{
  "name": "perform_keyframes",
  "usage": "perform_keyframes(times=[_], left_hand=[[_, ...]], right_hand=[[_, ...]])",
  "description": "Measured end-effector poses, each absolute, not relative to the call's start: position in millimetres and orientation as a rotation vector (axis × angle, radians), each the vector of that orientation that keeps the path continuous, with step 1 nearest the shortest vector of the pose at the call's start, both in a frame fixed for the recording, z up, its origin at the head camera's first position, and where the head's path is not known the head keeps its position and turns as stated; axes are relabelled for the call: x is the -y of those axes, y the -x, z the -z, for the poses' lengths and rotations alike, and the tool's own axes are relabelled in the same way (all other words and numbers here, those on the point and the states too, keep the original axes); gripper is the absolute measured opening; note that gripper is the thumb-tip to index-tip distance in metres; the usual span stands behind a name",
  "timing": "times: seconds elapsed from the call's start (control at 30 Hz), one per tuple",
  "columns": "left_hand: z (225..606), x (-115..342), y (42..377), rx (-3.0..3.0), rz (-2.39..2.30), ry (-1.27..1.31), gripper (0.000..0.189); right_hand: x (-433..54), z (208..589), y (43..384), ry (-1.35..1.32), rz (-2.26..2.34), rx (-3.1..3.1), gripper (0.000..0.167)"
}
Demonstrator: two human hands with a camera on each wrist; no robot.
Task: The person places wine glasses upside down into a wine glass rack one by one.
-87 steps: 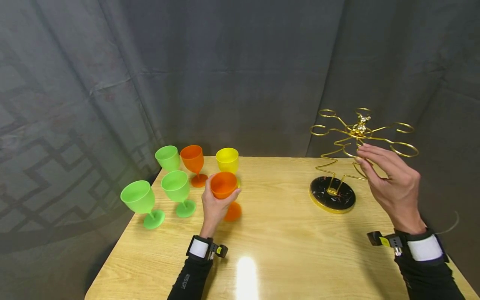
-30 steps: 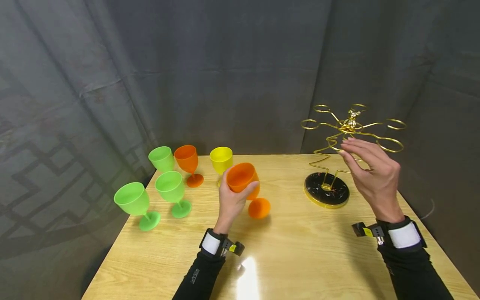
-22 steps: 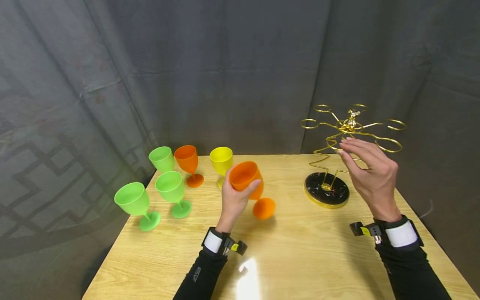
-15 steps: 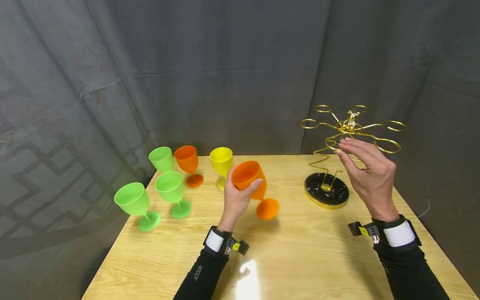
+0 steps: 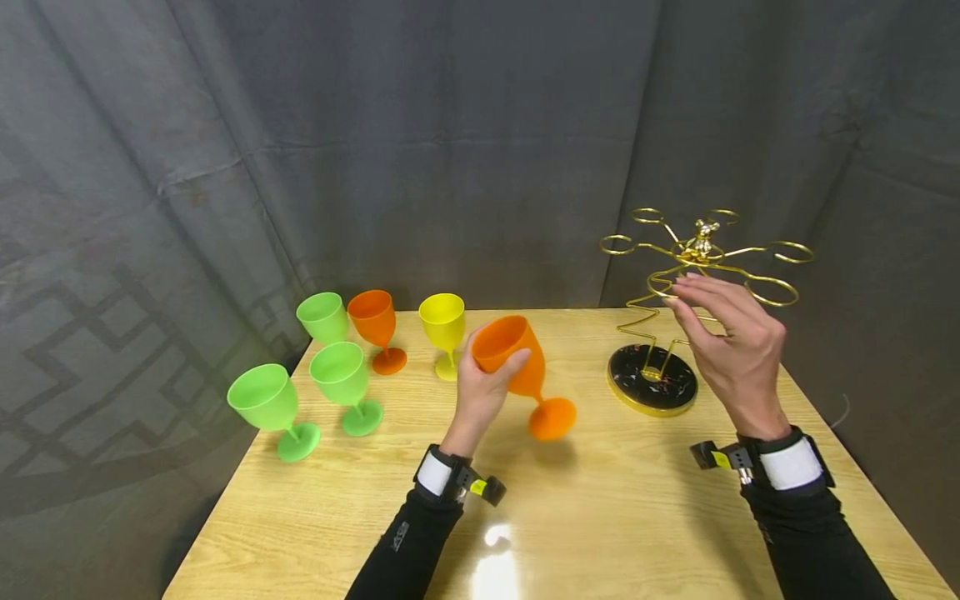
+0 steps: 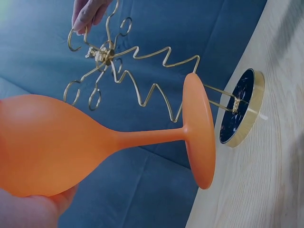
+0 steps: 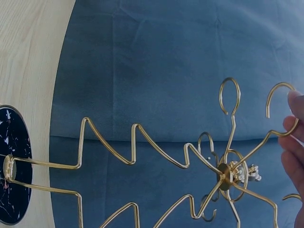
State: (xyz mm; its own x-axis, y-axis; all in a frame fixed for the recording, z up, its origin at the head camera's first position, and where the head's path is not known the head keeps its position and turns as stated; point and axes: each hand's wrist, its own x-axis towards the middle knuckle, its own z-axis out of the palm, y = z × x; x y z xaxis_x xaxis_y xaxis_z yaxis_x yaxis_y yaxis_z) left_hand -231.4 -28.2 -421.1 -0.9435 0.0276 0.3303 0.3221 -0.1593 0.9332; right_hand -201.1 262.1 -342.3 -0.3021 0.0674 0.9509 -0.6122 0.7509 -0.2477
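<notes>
My left hand (image 5: pixel 480 396) grips an orange goblet (image 5: pixel 525 367) by its bowl, thumb across the near side. The goblet is tilted, its foot off the table and pointing right. To the right stands a gold wire goblet rack (image 5: pixel 701 258) with a small bear figure on top, open rings around it and a round black marbled base (image 5: pixel 652 375). My right hand (image 5: pixel 735 342) pinches one front ring of this rack between thumb and fingers; the right wrist view shows the fingertips (image 7: pixel 297 102) at that ring. No goblet hangs in the rings.
Several goblets stand upright at the table's left: green ones (image 5: pixel 262 396), another orange one (image 5: pixel 372 315) and a yellow one (image 5: pixel 442 321). The wooden table (image 5: pixel 637 500) ends at a dark grey curtain (image 5: pixel 450 167) behind.
My left hand has lifted the orange goblet from beside the yellow one and carried it right, tilting its foot toward the rack. The right hand stays at the rack's ring, shifting slightly left.
</notes>
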Motion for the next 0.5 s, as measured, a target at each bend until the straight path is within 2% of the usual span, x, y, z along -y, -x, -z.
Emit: perform_keyframes(times=[0.2, 0.5], left_hand=[[417.4, 25.6, 231.1, 1.899, 2.258, 0.390, 0.070], [412.9, 19.0, 234.2, 1.844, 2.332, 0.372, 0.060]], right_hand=[[-261.0, 343.4, 203.7, -0.434, -0.723, 1.750, 0.024], [-262.7, 346.7, 207.3, -0.439, -0.723, 1.770, 0.025]])
